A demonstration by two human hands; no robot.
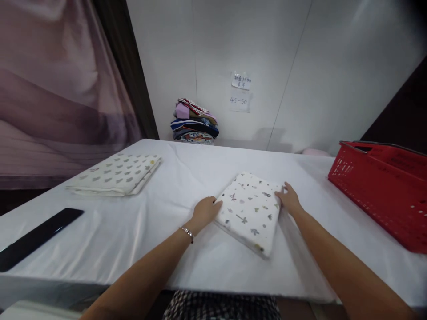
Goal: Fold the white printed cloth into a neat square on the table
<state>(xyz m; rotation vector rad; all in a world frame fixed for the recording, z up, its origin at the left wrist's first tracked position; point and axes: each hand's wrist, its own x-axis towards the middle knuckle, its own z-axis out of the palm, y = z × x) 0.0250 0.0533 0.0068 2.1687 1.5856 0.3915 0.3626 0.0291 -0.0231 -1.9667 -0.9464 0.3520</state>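
Our forearms reach over the white table [133,231]. Left hand [205,212] and right hand [288,200]: fingers loose, flat against opposite edges of the folded patterned cloth [250,211] at table centre; folding looks finished. Second folded cloth [116,174] lies far left. Red basket [383,186], right, contents hidden. Clothes pile [194,122] waits at the wall.

Red basket [383,186] cut off at right edge; wall notes [240,91] illegible.

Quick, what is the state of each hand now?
Left hand: open, fingers touching the left edge of the folded cloth.
Right hand: open, fingers touching its right edge.
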